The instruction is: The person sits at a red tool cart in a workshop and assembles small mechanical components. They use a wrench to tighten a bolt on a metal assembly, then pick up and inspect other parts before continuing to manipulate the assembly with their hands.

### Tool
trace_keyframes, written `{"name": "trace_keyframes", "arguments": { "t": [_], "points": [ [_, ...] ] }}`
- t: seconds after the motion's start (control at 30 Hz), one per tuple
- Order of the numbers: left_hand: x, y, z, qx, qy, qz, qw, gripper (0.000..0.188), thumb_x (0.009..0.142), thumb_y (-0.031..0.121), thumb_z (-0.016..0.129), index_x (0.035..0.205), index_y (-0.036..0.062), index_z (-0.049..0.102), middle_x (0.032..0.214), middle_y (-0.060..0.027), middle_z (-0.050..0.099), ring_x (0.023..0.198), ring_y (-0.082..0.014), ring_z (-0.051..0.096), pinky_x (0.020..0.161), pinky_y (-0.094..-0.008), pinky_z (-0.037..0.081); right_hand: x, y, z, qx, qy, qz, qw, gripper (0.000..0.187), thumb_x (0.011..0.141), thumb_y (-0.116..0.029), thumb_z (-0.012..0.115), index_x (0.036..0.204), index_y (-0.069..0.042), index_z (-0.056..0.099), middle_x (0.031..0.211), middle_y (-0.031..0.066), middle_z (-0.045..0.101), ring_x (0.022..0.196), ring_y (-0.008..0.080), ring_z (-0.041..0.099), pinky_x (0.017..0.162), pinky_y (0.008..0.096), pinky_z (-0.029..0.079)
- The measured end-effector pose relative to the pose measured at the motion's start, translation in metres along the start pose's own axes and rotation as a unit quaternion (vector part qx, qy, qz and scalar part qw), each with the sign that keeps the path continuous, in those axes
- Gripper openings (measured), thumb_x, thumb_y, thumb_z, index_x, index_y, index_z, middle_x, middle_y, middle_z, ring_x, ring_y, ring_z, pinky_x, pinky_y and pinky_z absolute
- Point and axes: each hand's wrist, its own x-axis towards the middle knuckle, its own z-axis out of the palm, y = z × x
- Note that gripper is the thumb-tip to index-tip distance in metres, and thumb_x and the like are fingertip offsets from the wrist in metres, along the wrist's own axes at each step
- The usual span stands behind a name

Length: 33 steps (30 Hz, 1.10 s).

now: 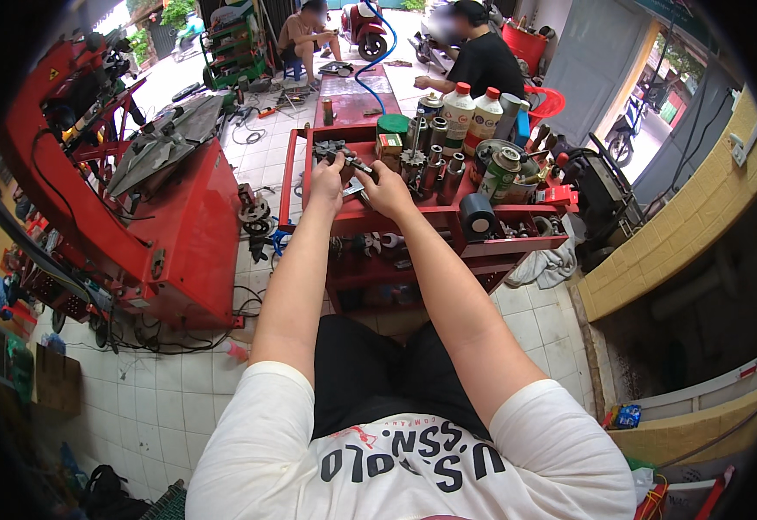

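Observation:
Both my arms reach forward over the top tray of a red tool cart. My left hand and my right hand are closed at the two ends of a small, dark metal piece, whose exact kind I cannot make out. Loose grey metal parts lie just beyond my left fingers. To the right of my right hand stand several upright metal sockets and a toothed metal part. A small box with a green round lid sits behind them.
White bottles with red caps, a spray can and a dark cylinder crowd the cart's right side. A large red machine stands left. Two people, one in a black shirt, sit beyond. A blue hose hangs behind the cart.

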Motion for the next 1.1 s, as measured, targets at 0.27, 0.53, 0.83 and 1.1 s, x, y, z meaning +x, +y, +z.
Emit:
{"name": "trace_keyframes", "arguments": {
  "t": [0.27, 0.53, 0.83, 1.1],
  "points": [
    [0.003, -0.006, -0.003, -0.013, -0.046, 0.0, 0.999, 0.015, 0.107, 0.017, 0.054, 0.111, 0.0038, 0.06, 0.103, -0.0103, 0.07, 0.095, -0.0236, 0.071, 0.089, -0.0368, 0.058, 0.001, 0.003, 0.003, -0.051, 0.003, -0.001, 0.999, 0.036, 0.102, -0.038, 0.057, 0.098, -0.003, 0.065, 0.089, 0.0245, 0.068, 0.086, 0.0448, 0.065, 0.075, 0.0479, 0.05],
    [0.009, -0.009, -0.007, -0.014, -0.071, -0.001, 0.997, 0.016, 0.106, 0.019, 0.056, 0.111, 0.0038, 0.06, 0.106, -0.0111, 0.069, 0.097, -0.0248, 0.071, 0.089, -0.0386, 0.058, 0.012, 0.02, 0.003, 0.061, -0.056, 0.039, 0.996, 0.038, 0.103, -0.035, 0.058, 0.095, 0.001, 0.066, 0.073, 0.0117, 0.064, 0.067, 0.0213, 0.061, 0.063, 0.0372, 0.048],
    [0.006, -0.009, -0.003, -0.01, -0.084, 0.016, 0.996, 0.015, 0.104, 0.017, 0.061, 0.112, 0.004, 0.061, 0.109, -0.0111, 0.071, 0.099, -0.0237, 0.071, 0.089, -0.0375, 0.058, 0.014, 0.02, -0.001, 0.216, -0.09, 0.094, 0.968, 0.032, 0.106, -0.033, 0.056, 0.094, -0.004, 0.067, 0.069, -0.0029, 0.057, 0.058, 0.0074, 0.048, 0.053, 0.029, 0.039],
    [0.01, -0.015, -0.003, 0.093, -0.072, 0.03, 0.993, 0.023, 0.101, 0.022, 0.066, 0.115, 0.0031, 0.066, 0.106, -0.0066, 0.073, 0.095, -0.0174, 0.071, 0.086, -0.0315, 0.057, 0.014, 0.023, -0.005, 0.325, -0.019, 0.103, 0.94, 0.021, 0.107, -0.027, 0.057, 0.106, -0.007, 0.065, 0.074, -0.0022, 0.058, 0.056, 0.0069, 0.049, 0.049, 0.0266, 0.039]
  ]
}}
